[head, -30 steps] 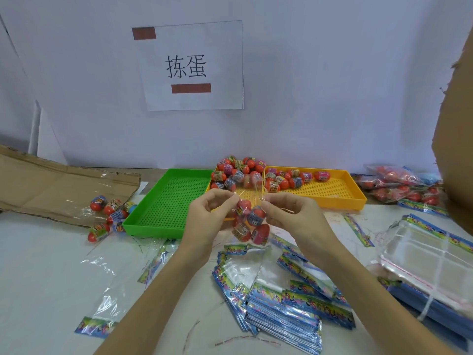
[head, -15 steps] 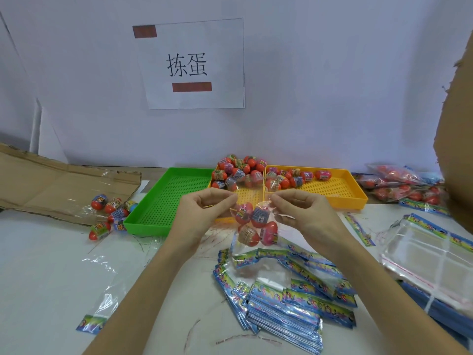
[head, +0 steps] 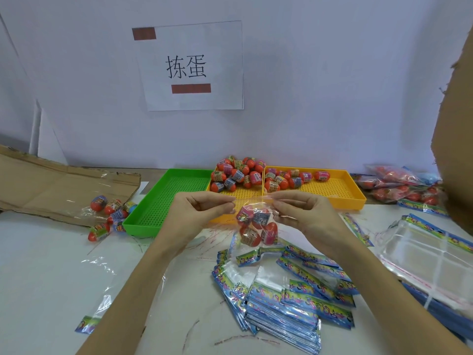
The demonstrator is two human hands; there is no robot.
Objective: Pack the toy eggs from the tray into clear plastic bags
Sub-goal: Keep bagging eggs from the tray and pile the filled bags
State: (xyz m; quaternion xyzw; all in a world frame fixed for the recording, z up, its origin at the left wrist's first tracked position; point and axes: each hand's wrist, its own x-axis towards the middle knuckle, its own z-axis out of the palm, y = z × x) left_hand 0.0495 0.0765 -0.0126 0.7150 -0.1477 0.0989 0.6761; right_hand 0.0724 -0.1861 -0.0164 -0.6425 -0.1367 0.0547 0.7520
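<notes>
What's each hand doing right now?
Left hand: pinching the top edge of the clear bag of toy eggs.
Right hand: pinching the same bag's top edge.

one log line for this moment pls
step: closing bag | left hand: pinches bag top | right hand: pinches bag top | clear bag: held up, eggs inside | yellow tray: eggs left

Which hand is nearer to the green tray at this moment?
Left. The left hand is in front of the green tray, overlapping its right part in the picture. The right hand is further right, in front of the yellow tray. Both pinch the clear bag.
</notes>
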